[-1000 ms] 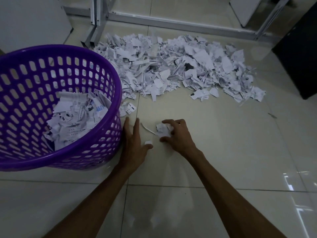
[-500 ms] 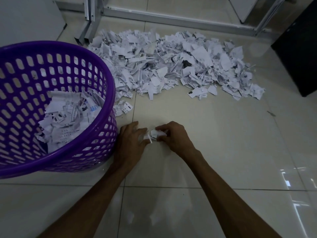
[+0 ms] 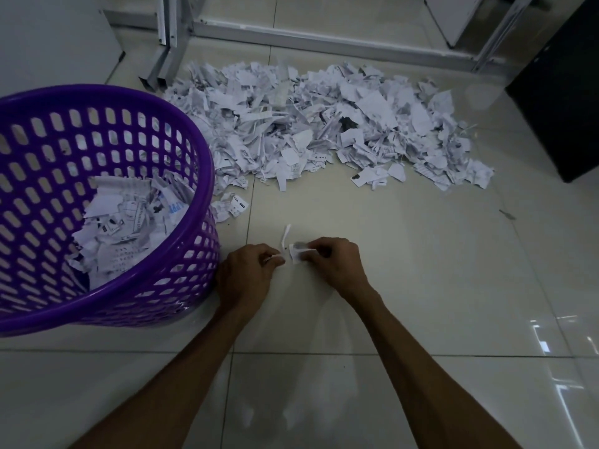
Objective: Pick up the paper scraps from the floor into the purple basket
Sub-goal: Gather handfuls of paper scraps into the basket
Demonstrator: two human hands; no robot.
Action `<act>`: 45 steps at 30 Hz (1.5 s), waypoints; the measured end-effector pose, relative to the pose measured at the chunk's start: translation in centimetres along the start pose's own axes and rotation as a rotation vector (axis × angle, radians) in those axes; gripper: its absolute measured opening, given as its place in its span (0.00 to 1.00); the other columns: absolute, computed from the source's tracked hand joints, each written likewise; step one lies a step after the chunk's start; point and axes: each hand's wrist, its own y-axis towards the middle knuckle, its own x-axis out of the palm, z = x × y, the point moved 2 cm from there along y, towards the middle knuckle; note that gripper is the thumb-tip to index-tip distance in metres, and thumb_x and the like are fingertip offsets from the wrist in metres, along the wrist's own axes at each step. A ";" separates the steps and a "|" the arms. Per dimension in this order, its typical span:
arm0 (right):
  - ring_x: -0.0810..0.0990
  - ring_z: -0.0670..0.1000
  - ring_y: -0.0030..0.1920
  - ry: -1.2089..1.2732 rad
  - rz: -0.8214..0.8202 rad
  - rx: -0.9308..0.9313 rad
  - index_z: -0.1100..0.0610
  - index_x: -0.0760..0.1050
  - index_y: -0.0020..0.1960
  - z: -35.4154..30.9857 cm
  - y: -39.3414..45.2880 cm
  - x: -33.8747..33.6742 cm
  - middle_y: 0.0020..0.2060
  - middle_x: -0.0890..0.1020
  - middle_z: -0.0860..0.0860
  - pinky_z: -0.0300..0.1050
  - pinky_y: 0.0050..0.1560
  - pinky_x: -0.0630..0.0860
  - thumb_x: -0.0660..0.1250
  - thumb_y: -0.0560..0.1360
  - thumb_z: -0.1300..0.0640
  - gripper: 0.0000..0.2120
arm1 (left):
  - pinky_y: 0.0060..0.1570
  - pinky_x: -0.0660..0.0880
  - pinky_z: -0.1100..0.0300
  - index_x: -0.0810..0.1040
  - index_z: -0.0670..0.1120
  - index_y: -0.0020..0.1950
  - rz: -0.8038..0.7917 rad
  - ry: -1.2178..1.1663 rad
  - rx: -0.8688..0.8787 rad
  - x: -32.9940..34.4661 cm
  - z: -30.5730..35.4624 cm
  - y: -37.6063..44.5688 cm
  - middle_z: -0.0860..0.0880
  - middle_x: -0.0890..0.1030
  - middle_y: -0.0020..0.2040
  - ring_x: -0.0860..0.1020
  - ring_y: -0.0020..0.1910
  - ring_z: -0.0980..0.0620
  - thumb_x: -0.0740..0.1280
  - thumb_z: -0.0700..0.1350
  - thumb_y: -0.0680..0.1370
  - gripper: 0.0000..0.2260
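1. Head view: both forearms reach forward and down from the bottom edge, converging over the tiled floor [image 3: 421,254] just right of the purple basket [image 3: 194,254].
2. The left hand [image 3: 248,273] is knuckles-up with fingers curled, pinching a thin white strip [image 3: 286,236] that curls up from its fingertips; its outer edge lies close beside the basket wall.
3. The right hand [image 3: 334,264] is also knuckles-up, fingers curled, pinching a small crumpled scrap [image 3: 295,252] at its fingertips.
4. The two hands nearly meet, their fingertips just apart.
5. The basket stands at the left, with torn paper [image 3: 129,228] heaped inside it.
6. The main pile of paper scraps [image 3: 308,124] lies on the floor beyond the hands, well apart from them, before a metal frame [image 3: 168,34].
7. A few loose scraps [image 3: 231,207] sit beside the basket's far side.
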 end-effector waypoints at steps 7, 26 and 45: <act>0.80 0.44 0.38 0.477 0.039 0.290 0.57 0.85 0.51 -0.2 -0.6 -2.4 0.38 0.85 0.50 0.38 0.42 0.78 0.76 0.72 0.51 0.11 | 0.46 0.79 0.58 0.84 0.57 0.49 0.002 -0.241 -0.164 -1.3 4.3 -0.2 0.60 0.84 0.44 0.82 0.44 0.57 0.72 0.58 0.72 0.09; 0.80 0.38 0.37 0.512 0.027 -0.151 0.58 0.85 0.52 -23.7 -2.2 -5.5 0.41 0.85 0.47 0.33 0.38 0.75 0.75 0.73 0.51 0.12 | 0.49 0.78 0.53 0.82 0.52 0.53 -0.213 0.086 0.109 -26.4 11.7 3.5 0.54 0.83 0.49 0.81 0.42 0.54 0.68 0.58 0.75 0.13; 0.81 0.43 0.44 0.259 0.159 -0.115 0.53 0.83 0.51 -19.1 -1.4 -5.3 0.46 0.84 0.45 0.43 0.48 0.79 0.70 0.76 0.57 0.05 | 0.46 0.76 0.67 0.77 0.53 0.63 0.060 -0.035 0.485 -24.8 14.4 1.2 0.56 0.77 0.62 0.77 0.47 0.62 0.64 0.37 0.78 0.17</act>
